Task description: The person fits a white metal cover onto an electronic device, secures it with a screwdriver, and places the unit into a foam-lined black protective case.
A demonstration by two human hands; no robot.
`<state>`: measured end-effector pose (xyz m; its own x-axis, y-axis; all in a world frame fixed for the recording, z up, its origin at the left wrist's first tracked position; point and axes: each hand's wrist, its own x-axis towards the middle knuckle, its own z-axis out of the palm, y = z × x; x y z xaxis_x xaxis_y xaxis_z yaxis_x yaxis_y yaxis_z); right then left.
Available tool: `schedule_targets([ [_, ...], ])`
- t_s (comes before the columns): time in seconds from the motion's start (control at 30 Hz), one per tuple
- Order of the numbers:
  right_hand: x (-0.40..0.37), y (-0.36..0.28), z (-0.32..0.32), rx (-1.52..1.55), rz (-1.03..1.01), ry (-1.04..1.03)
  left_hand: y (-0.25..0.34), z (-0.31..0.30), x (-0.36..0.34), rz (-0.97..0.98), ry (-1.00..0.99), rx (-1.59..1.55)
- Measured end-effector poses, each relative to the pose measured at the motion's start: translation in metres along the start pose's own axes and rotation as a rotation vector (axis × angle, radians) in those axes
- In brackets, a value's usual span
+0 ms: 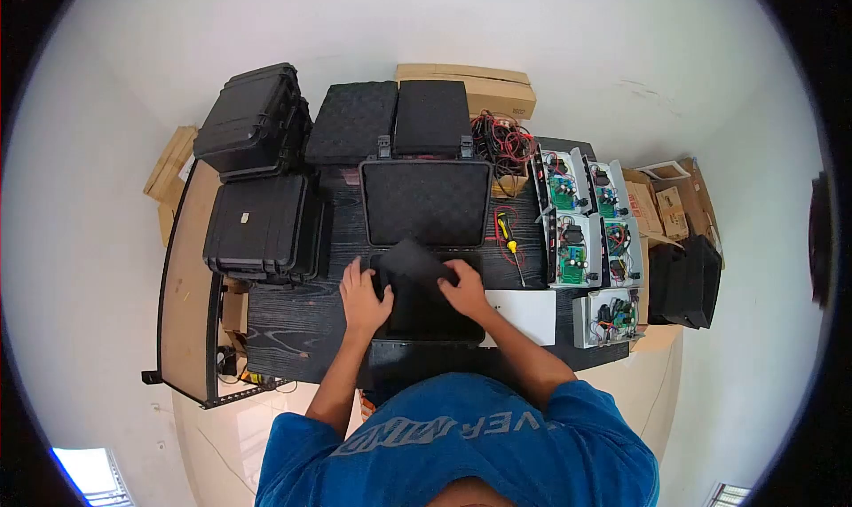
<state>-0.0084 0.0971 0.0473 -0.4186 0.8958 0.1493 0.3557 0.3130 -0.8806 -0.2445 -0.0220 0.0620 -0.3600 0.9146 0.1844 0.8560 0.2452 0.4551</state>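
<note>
An open black hard case [429, 337] lies in front of me on the table, its foam-lined lid [426, 204] leaning back. A flat black sheet, apparently foam [412, 264], is tilted over the case's dark interior. At the sheet's right corner, my right hand [465, 292] is closed, thumb and fingers pinching its edge. My left hand [364, 299] rests at the left rim of the case, fingers spread and nothing visible in them. Its thumb points inward over the case. Whatever lies beneath the sheet is hidden.
Closed black cases [257, 223] are stacked at left. Behind the lid stand black foam blocks [355, 121]. A yellow screwdriver [507, 234], tangled cables [502, 143], a white sheet [531, 316] and several units with circuit boards [568, 263] occupy the right side.
</note>
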Motion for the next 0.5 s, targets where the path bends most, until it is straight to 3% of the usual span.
schedule_targets([
  [0.03, 0.000, -0.003, -0.008, 0.056, 0.078, 0.025, 0.007, -0.002, 0.009, -0.016, 0.003, 0.042],
  [0.27, -0.008, 0.026, -0.027, 0.111, 0.105, 0.095, 0.036, 0.004, 0.047, -0.068, -0.083, 0.410],
  [0.33, -0.008, -0.002, -0.043, 0.069, 0.094, 0.091, 0.042, 0.002, 0.052, -0.080, -0.080, 0.421],
  [0.5, 0.000, -0.024, -0.057, -0.093, -0.091, 0.060, 0.034, 0.010, 0.053, -0.114, -0.024, 0.423],
])
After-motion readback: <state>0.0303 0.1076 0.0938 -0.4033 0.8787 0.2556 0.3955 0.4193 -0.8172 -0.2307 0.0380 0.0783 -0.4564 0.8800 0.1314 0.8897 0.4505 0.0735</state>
